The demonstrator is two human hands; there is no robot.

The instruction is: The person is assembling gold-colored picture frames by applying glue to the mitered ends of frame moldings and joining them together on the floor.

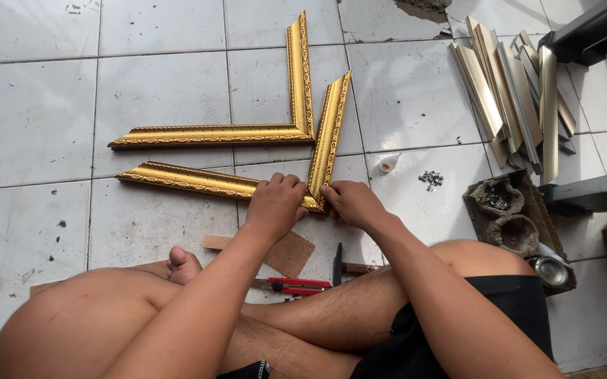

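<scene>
head view: both hands' curled fingers (284, 184) press the gold frame corner (315, 203).

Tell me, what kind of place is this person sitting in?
Probably a small picture-framing workshop, worked on a tiled floor. Gold frame mouldings lie there, a stack of cut moulding pieces sits nearby, and a hammer lies by the legs.

Frame-making workshop: tiled floor (36, 119), stacked moulding offcuts (521, 98), hammer (345, 265), utility knife (296, 285).

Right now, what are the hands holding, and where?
Both hands, left hand and right hand, press the two gold frame pieces together at their mitred corner.
</scene>
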